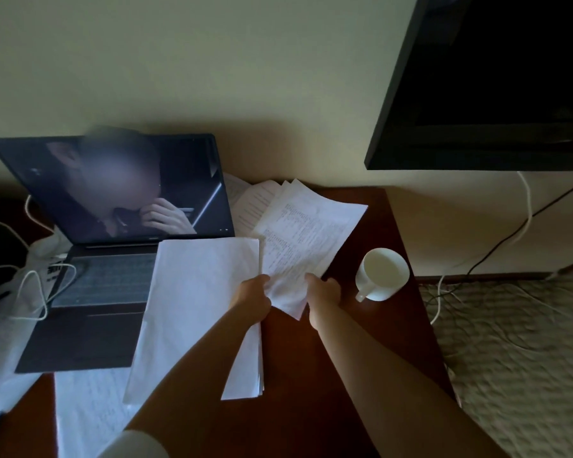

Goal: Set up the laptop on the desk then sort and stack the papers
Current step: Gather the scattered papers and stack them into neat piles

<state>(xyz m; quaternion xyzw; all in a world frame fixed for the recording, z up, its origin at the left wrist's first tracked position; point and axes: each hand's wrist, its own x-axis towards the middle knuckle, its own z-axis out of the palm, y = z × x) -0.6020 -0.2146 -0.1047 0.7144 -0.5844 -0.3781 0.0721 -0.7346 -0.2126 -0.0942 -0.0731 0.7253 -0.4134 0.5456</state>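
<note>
Both hands gripped paper: left hand [252, 297] a flat blank stack [196, 312], right hand [323, 290] crumpled printed sheets [306, 233]. Open laptop [113, 226] and round white cup [381, 273] stood on the glossy red-brown table [361, 342].

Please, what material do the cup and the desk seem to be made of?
Cup: probably glazed ceramic; it is white and smooth, with thick walls and a moulded handle. Desk: looks like wood or wood veneer with a polished finish; it is dark reddish-brown with a soft sheen. Solid wood or laminate cannot be told.

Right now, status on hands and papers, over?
Left hand grips stack. Right hand pinches printed sheets. Laptop open. Cup close beside right hand.
</note>
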